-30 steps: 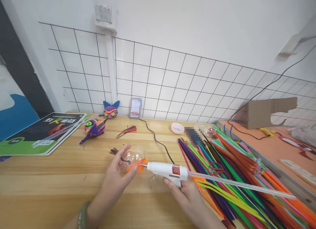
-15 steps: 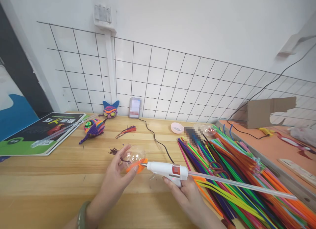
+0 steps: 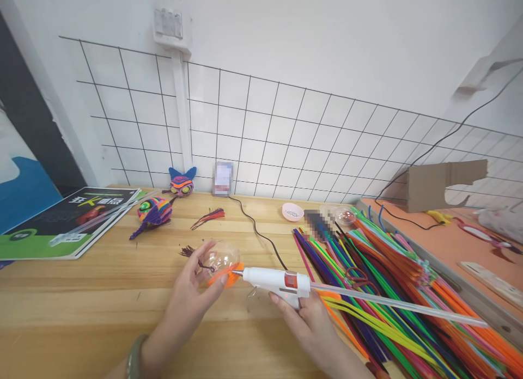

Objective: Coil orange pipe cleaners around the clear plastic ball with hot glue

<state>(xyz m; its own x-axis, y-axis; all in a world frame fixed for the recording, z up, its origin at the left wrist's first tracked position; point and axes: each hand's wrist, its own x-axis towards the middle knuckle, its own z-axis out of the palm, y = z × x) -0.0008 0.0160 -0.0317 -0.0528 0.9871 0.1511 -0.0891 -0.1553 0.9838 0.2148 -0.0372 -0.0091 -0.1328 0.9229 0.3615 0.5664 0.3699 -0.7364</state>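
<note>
My left hand (image 3: 195, 292) is closed round a clear plastic ball (image 3: 224, 254) held just above the table. Orange pipe cleaner (image 3: 231, 279) covers the ball's lower right part. A dark tassel-like bundle (image 3: 188, 251) sticks out on the ball's left, partly behind my fingers. My right hand (image 3: 304, 316) grips a white hot glue gun (image 3: 265, 280) by its handle, with its metal nozzle at the orange part. A long clear glue stick (image 3: 400, 304) runs out of the gun's back to the right. Whether nozzle and orange part touch, I cannot tell.
Many coloured pipe cleaners (image 3: 368, 281) lie on the right, with red-handled scissors (image 3: 359, 279) on them. Two striped pipe-cleaner figures (image 3: 155, 211) and a book (image 3: 81, 221) are at left. Behind stand a pink bowl (image 3: 292, 211), a propped phone (image 3: 223, 178) and its black cable (image 3: 257, 226).
The whole view shifts very slightly. Both hands, the ball and the glue gun keep the same position relative to each other.
</note>
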